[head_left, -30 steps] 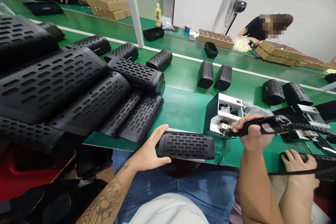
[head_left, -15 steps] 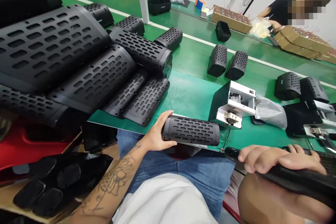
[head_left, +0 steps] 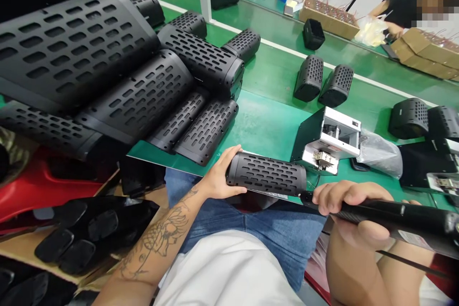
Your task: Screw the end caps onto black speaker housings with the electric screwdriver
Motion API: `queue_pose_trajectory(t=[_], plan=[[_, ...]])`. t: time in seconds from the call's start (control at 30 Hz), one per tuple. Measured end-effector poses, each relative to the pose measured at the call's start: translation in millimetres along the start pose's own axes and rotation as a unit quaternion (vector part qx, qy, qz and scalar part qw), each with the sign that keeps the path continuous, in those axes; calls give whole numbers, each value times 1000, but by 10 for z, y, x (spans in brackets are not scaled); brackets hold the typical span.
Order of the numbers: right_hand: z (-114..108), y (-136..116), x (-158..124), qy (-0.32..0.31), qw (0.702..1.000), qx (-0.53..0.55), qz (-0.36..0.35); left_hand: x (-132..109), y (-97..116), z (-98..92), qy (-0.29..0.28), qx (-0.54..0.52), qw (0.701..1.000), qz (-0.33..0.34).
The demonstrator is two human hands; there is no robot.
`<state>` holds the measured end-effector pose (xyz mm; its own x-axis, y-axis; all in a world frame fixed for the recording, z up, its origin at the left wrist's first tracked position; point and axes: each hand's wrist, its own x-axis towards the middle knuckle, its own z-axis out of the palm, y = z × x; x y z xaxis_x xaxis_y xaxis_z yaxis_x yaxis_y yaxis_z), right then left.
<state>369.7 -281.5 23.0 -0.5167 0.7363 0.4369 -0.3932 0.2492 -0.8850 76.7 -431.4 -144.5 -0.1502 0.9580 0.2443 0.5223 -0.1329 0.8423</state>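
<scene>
My left hand is wrapped around the left end of a black slotted housing, thumb along its near side. The housing lies at the green table's front edge, above my lap. In my right hand is a black electric screwdriver, held nearly level with its nose pointing left. That nose is at the lower right corner of the housing; whether the bit touches it I cannot tell. Just behind the housing stands a black and white screw feeder.
Several similar housings are piled at the left. More housings stand on the green belt behind. A plastic bag lies right of the feeder. Below left, a carton holds black parts. Across the belt, a person works beside cardboard trays.
My right hand has brought the screwdriver up and left, so its nose now meets the housing's right corner. My left hand keeps its hold. The view has shifted slightly.
</scene>
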Motion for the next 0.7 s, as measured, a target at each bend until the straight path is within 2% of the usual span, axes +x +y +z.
queue_pose_trajectory(t=[0.13,0.3,0.43,0.5,0.57,0.63,0.7], plan=[[-4,42,41,-60,998,25,-25,1,-4,2,0,3,1000,6],[-37,19,-96,-73,997,-5,21,-18,-40,6,4,23,1000,7],[-120,-107,-69,-59,997,-2,46,-41,-67,32,38,30,997,54],[-264,-146,87,-33,999,-1,6,-49,-81,62,66,29,994,83],[-455,-113,311,34,995,-46,-84,-54,-98,95,96,29,989,112],[-627,3,536,128,968,-118,-182,-55,-112,120,119,30,984,132],[-727,166,694,183,947,-154,-215,-53,-118,131,130,31,981,142]])
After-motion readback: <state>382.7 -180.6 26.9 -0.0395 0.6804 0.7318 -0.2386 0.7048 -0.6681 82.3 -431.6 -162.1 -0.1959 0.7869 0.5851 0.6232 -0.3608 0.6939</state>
